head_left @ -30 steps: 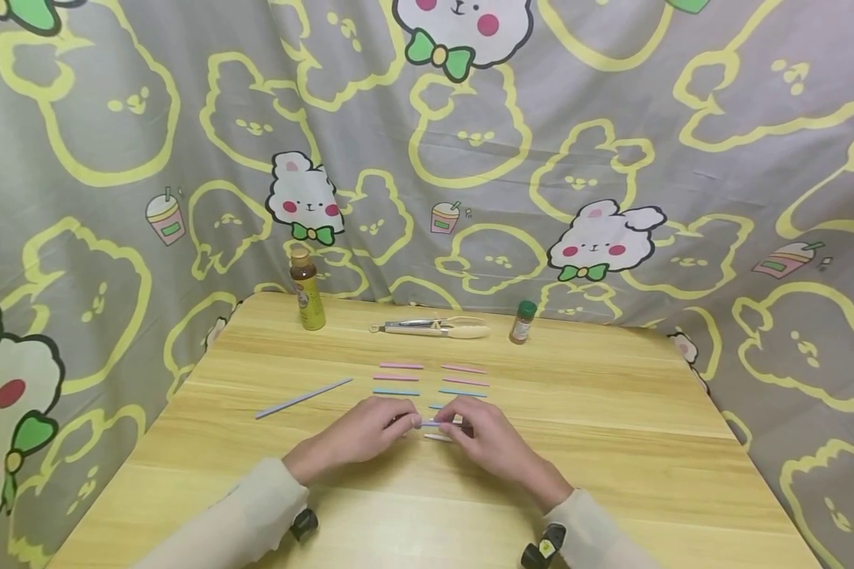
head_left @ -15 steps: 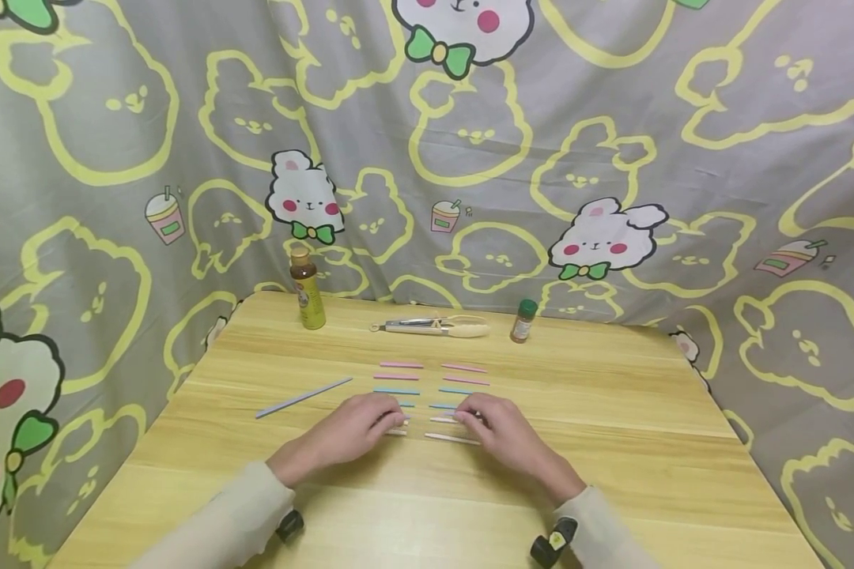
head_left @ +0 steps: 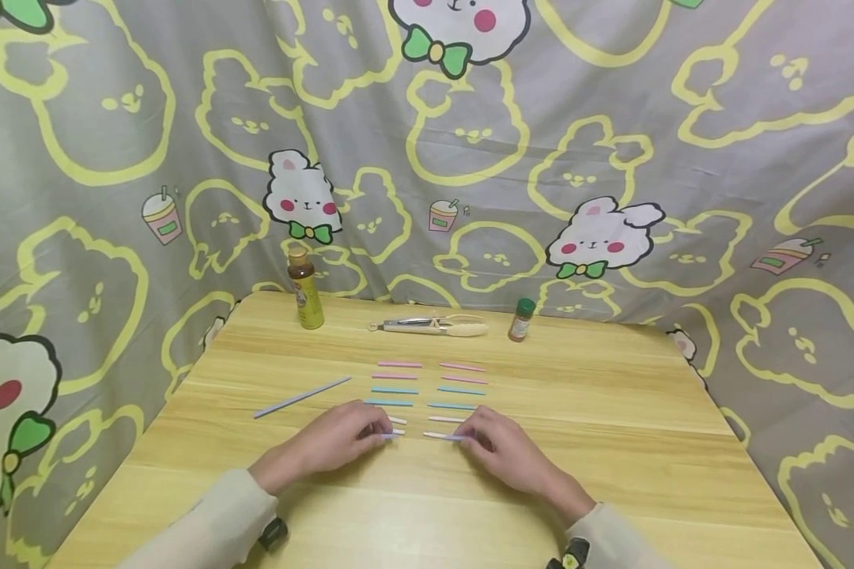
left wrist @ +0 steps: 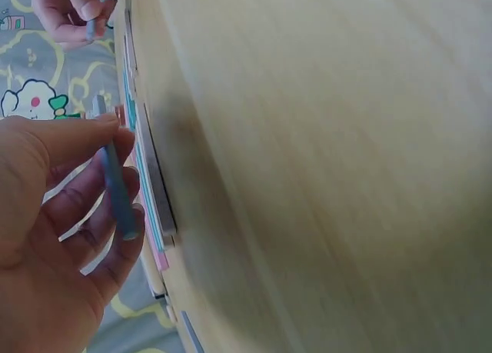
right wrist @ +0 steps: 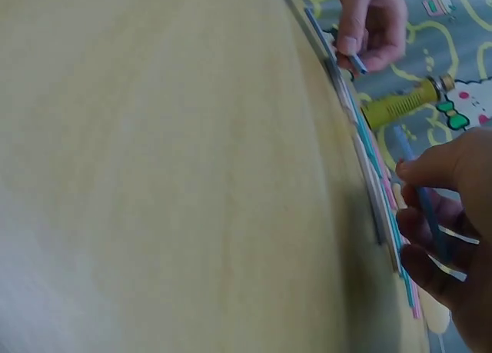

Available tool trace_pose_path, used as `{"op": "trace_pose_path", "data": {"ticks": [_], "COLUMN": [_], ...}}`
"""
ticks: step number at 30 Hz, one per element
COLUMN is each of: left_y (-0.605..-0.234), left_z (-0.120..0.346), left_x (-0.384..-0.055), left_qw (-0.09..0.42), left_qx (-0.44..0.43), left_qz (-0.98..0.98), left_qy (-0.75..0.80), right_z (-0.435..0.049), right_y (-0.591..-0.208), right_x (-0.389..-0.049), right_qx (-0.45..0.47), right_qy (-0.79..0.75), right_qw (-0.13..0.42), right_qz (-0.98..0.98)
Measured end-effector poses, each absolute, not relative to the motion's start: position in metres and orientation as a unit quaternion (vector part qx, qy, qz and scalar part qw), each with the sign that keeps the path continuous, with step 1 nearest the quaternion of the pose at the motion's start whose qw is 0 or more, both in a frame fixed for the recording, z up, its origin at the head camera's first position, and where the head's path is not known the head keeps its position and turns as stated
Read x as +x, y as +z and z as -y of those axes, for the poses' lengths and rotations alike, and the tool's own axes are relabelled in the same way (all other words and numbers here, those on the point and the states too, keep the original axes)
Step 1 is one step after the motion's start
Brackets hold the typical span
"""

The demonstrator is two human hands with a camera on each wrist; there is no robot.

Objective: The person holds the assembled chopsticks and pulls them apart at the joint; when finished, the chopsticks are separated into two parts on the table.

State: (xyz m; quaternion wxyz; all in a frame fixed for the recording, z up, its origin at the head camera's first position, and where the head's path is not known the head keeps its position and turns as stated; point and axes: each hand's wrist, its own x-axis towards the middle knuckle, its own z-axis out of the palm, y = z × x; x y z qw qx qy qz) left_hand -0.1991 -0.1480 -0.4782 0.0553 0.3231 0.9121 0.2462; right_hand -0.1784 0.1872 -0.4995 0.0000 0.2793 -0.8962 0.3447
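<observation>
My left hand (head_left: 330, 438) pinches a short purple-blue straw piece (left wrist: 117, 188) between thumb and fingers, low over the table. A matching straw piece (right wrist: 427, 207) is held between the thumb and fingers of my right hand (head_left: 505, 450). A gap separates the hands. Beyond them, short straw pieces lie in two columns: pink (head_left: 400, 364), blue (head_left: 394, 390) and white pieces (head_left: 397, 420) on the left; pink (head_left: 462, 367), blue (head_left: 462, 392) and white pieces (head_left: 443, 419) on the right. My fingers partly hide the nearest ones.
One long purple-blue straw (head_left: 302, 397) lies slanted on the wooden table (head_left: 427, 506), left of the columns. Along the back stand a yellow bottle (head_left: 306, 296) and a small green-capped jar (head_left: 522, 320), with tongs (head_left: 430, 325) between them. A patterned curtain (head_left: 370, 118) hangs behind.
My hands were close together at a purple-blue straw; they have since moved apart, left and right, each with a piece. Both have come slightly nearer, uncovering more of the columns.
</observation>
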Motion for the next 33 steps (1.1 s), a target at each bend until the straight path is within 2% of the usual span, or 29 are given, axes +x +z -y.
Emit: {"op": "trace_pose_path", "data": {"ticks": [4, 23, 28, 33], "left_y": [-0.479, -0.482, -0.475, -0.468], "left_z": [0.144, 0.141, 0.158, 0.199], "left_x": [-0.196, -0.196, -0.205, -0.226], "left_qw": [0.061, 0.057, 0.041, 0.013], "left_qx": [0.336, 0.351, 0.318, 0.264], "left_qz": [-0.908, -0.911, -0.920, -0.934], "left_qy": [0.241, 0.211, 0.224, 0.240], "right_z": [-0.177, -0.158, -0.157, -0.156], "right_y": [-0.502, -0.511, -0.509, -0.508], "right_x": [-0.174, -0.168, -0.167, -0.168], "right_qx": [0.270, 0.277, 0.283, 0.283], "right_qy": [0.328, 0.250, 0.252, 0.249], "right_qw": [-0.019, 0.034, 0.041, 0.043], "right_qz": [0.905, 0.927, 0.925, 0.925]}}
